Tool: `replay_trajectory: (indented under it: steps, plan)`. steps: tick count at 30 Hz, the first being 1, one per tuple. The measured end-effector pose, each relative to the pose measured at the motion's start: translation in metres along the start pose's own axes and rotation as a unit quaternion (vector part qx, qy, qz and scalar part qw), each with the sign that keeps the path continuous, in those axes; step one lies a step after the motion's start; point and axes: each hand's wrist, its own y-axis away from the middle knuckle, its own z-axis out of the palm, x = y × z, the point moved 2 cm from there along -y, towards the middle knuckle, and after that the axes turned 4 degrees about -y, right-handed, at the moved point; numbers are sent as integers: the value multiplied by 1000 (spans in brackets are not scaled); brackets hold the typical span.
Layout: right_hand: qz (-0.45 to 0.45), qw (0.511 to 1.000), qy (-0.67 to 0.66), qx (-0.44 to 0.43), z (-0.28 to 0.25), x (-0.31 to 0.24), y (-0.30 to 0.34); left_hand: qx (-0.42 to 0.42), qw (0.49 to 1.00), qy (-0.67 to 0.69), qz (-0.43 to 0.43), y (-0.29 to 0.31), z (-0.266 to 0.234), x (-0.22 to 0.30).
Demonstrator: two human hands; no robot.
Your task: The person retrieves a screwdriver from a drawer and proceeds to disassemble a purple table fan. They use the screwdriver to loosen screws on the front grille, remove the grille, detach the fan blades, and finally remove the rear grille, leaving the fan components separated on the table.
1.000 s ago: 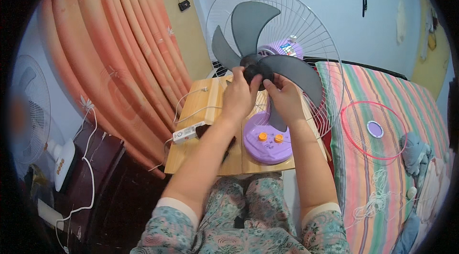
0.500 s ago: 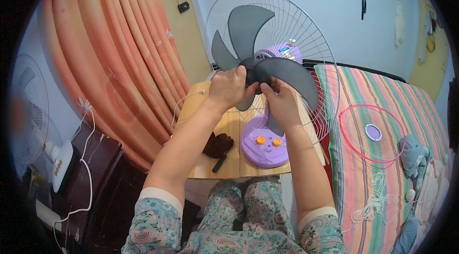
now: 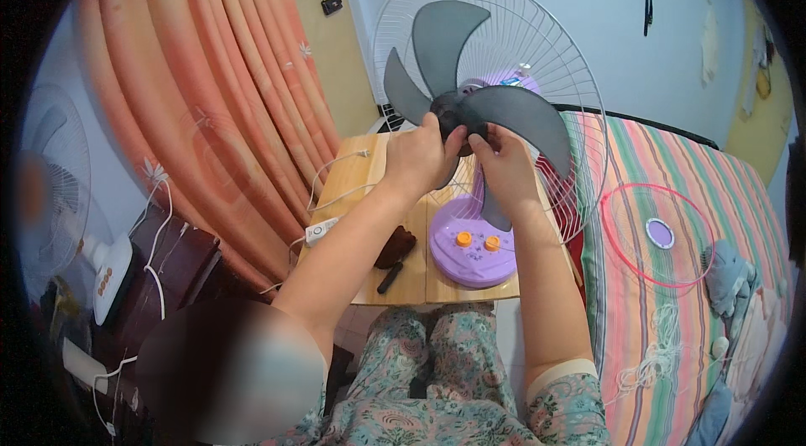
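A dark grey fan blade (image 3: 449, 47) with several vanes stands in front of the white wire rear grille (image 3: 579, 68) of a table fan. My left hand (image 3: 416, 154) is curled round the side of the blade's black hub (image 3: 463, 123), its thumb on the front. My right hand (image 3: 508, 170) pinches the hub's front from the other side, thumb and fingertips close to the left thumb. What lies between the fingertips is too small to tell. Below, the purple fan base (image 3: 470, 265) with two orange knobs rests on a wooden table (image 3: 411, 286).
Left of the base lie a dark brown cloth-like thing (image 3: 396, 246), a small black-handled tool (image 3: 389, 278) and a white socket (image 3: 319, 232) with cable. A pink-rimmed front grille (image 3: 609, 232) lies on the striped bed at right. A blurred round shape (image 3: 227, 370) hides my left sleeve.
The view has shifted a little, bringing the white socket into sight. Both hands stay at the hub, with the right fingertips now nearer its front. The blurred shape has appeared at lower left.
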Motion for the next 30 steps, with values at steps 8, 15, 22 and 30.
replay_trajectory:
  steps: [8, 15, 22, 30]
  plan:
    - [0, 997, 73, -4, 5, -3, 7, -379, 700, 560, -231, -17, 1, -24]
    - [-57, 991, 121, 3, 3, 7, 2, -349, 727, 531, -260, -27, 1, -10]
    - [-26, 989, 148, 0, 4, 6, 1, -279, 810, 460, -233, -23, 3, -7]
    - [3, 987, 154, 38, 4, -6, 7, -313, 825, 423, -208, -24, 1, -8]
